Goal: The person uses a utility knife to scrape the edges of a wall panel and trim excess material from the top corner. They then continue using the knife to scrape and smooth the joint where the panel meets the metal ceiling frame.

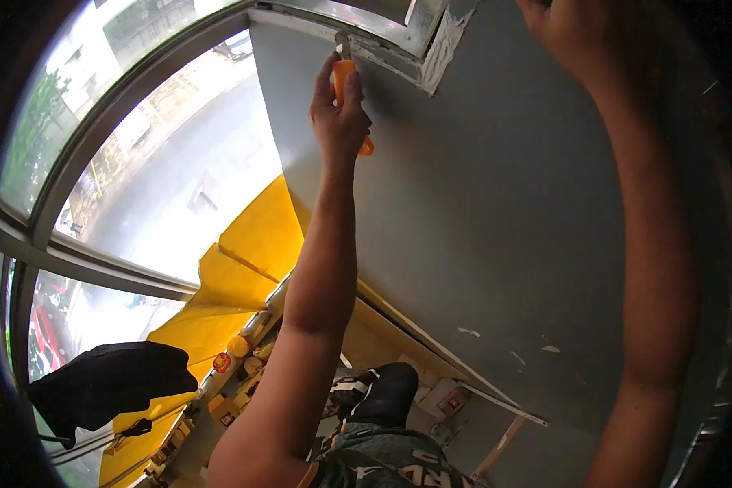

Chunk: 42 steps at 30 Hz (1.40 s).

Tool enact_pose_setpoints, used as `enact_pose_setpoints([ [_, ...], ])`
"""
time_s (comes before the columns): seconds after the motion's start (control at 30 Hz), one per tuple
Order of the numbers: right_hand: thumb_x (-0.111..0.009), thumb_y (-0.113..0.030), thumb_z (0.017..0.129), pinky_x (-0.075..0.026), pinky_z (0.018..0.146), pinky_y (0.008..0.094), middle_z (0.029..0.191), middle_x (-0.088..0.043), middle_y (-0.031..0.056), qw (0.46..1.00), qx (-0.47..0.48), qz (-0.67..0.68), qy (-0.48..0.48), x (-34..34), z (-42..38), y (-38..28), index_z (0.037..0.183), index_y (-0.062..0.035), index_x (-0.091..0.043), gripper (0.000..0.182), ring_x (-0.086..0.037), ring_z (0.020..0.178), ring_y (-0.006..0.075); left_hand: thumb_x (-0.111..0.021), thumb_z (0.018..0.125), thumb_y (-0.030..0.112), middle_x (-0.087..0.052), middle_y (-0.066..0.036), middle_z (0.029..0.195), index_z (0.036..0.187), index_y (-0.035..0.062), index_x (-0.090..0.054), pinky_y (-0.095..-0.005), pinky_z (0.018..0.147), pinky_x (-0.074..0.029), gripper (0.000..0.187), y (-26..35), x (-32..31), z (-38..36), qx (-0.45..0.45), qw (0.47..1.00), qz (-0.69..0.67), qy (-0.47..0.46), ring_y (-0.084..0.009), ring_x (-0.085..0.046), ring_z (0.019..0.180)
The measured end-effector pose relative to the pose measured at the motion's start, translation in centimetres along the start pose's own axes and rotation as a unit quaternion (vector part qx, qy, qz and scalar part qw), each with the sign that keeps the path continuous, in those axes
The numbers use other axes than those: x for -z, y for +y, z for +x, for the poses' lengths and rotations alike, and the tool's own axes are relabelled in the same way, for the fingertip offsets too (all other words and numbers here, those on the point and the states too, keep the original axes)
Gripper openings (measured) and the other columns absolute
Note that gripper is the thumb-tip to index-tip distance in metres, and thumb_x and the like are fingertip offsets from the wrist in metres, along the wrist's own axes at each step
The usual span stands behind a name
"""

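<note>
My left hand (pixel 339 118) is closed around the orange handle of a putty knife (pixel 344 71). Its metal blade points up at the white, rough filler strip (pixel 382 55) along the lower edge of a window frame. The tip overlaps that strip in this view. High on the right, my right hand (pixel 581 32) is raised near the grey wall (pixel 480 195), and its fingers are mostly cut off by the top edge. More thick white filler (pixel 447 49) runs up the frame's side.
To the left, large window panes (pixel 179 179) in curved-looking frames face a bright street. Yellow sheeting (pixel 256 232) lies below them, with a black cloth (pixel 114 386) hanging in front. Boxes and small items (pixel 228 407) line a ledge. White flakes (pixel 551 349) stick to the wall.
</note>
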State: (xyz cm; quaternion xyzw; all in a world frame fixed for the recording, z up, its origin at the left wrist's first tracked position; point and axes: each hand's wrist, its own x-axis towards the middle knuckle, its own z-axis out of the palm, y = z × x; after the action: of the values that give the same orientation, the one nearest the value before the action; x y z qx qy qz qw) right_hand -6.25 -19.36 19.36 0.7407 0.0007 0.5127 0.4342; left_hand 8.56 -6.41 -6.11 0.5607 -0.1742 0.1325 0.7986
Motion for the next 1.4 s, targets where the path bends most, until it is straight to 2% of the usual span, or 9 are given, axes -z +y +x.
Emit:
enact_pose_setpoints([
  [0.17, -0.073, -0.030, 0.091, -0.049, 0.091, 0.0512, 0.106, -0.058, 0.0200, 1.000, 0.023, 0.009, 0.006, -0.4, -0.1, 0.4, 0.116, -0.0005, -0.057, 0.042, -0.061, 0.104, 0.0383, -0.062, 0.106, 0.024, -0.061, -0.005, 0.081, 0.150, 0.0129, -0.050, -0.0260, 0.040, -0.048, 0.047, 0.6, -0.2, -0.6, 0.027, 0.998, -0.053, -0.026, -0.0086, -0.056, 0.048],
  [0.27, -0.074, -0.030, 0.091, -0.049, 0.091, 0.0510, 0.105, -0.058, 0.0200, 0.999, -0.021, 0.021, 0.014, -0.2, -0.2, -0.4, 0.114, -0.0005, -0.057, 0.041, -0.060, 0.103, 0.0386, -0.062, 0.106, 0.025, -0.060, -0.005, 0.080, 0.151, 0.0129, -0.049, -0.0264, 0.040, -0.048, 0.048, 1.3, -0.4, -1.4, 0.049, 0.996, -0.069, -0.029, -0.0089, -0.056, 0.048],
  [0.53, -0.075, -0.029, 0.089, -0.048, 0.090, 0.0517, 0.104, -0.057, 0.0202, 0.998, 0.031, 0.031, 0.037, -0.9, 0.0, 0.8, 0.114, 0.0005, -0.057, 0.043, -0.059, 0.103, 0.0396, -0.064, 0.103, 0.021, -0.064, -0.006, 0.081, 0.148, 0.0142, -0.053, -0.0273, 0.043, -0.047, 0.047, 1.8, -1.7, -4.2, 0.082, 0.993, -0.071, -0.035, -0.0092, -0.053, 0.047],
  [0.63, -0.075, -0.030, 0.089, -0.047, 0.089, 0.0521, 0.103, -0.057, 0.0197, 0.999, 0.015, 0.044, 0.026, -0.8, -0.2, 0.6, 0.113, 0.0000, -0.058, 0.042, -0.059, 0.102, 0.0393, -0.062, 0.105, 0.023, -0.060, -0.003, 0.081, 0.152, 0.0139, -0.048, -0.0242, 0.041, -0.047, 0.049, 1.5, -2.9, -7.1, 0.021, 0.996, -0.045, -0.075, -0.0072, -0.056, 0.051],
  [0.9, -0.075, -0.031, 0.089, -0.047, 0.089, 0.0513, 0.104, -0.057, 0.0187, 1.000, 0.017, 0.017, 0.015, -0.6, -0.2, 0.5, 0.112, -0.0015, -0.057, 0.042, -0.059, 0.103, 0.0380, -0.061, 0.104, 0.020, -0.067, -0.007, 0.087, 0.149, 0.0098, -0.051, -0.0263, 0.046, -0.047, 0.047, 1.4, -1.4, -3.8, 0.053, 0.995, -0.081, 0.019, -0.0071, -0.053, 0.050],
  [1.03, -0.076, -0.031, 0.089, -0.048, 0.089, 0.0501, 0.105, -0.058, 0.0174, 0.999, -0.002, -0.014, 0.036, -0.3, -0.2, -0.3, 0.113, -0.0017, -0.057, 0.042, -0.060, 0.104, 0.0369, -0.062, 0.103, 0.020, -0.068, -0.006, 0.082, 0.147, 0.0092, -0.053, -0.0275, 0.052, -0.050, 0.046, 0.5, -1.5, -1.4, -0.031, 0.999, -0.012, 0.030, -0.0093, -0.059, 0.055],
  [1.2, -0.076, -0.031, 0.089, -0.049, 0.089, 0.0493, 0.105, -0.058, 0.0175, 0.999, 0.025, -0.003, 0.029, -1.1, -0.4, 0.9, 0.113, -0.0017, -0.057, 0.042, -0.060, 0.104, 0.0361, -0.063, 0.103, 0.021, -0.071, -0.009, 0.090, 0.146, 0.0089, -0.054, -0.0282, 0.057, -0.052, 0.046, 0.2, -2.0, -2.0, 0.016, 1.000, -0.014, 0.021, -0.0107, -0.064, 0.065],
  [1.33, -0.077, -0.031, 0.088, -0.049, 0.089, 0.0494, 0.105, -0.058, 0.0180, 0.998, 0.032, -0.005, 0.054, -1.2, -0.2, 0.9, 0.112, -0.0020, -0.058, 0.042, -0.061, 0.104, 0.0361, -0.063, 0.103, 0.021, -0.071, -0.010, 0.092, 0.147, 0.0095, -0.053, -0.0283, 0.056, -0.051, 0.046, 0.2, -2.6, -3.5, -0.003, 1.000, 0.007, 0.029, -0.0104, -0.063, 0.065],
  [1.4, -0.077, -0.031, 0.088, -0.049, 0.090, 0.0495, 0.104, -0.058, 0.0182, 0.998, 0.031, -0.007, 0.047, -1.1, -0.2, 0.9, 0.112, -0.0020, -0.058, 0.042, -0.060, 0.105, 0.0363, -0.062, 0.104, 0.022, -0.070, -0.009, 0.093, 0.148, 0.0100, -0.052, -0.0279, 0.058, -0.052, 0.046, 0.9, -2.7, -4.7, 0.059, 0.998, -0.026, 0.012, -0.0100, -0.061, 0.065],
])
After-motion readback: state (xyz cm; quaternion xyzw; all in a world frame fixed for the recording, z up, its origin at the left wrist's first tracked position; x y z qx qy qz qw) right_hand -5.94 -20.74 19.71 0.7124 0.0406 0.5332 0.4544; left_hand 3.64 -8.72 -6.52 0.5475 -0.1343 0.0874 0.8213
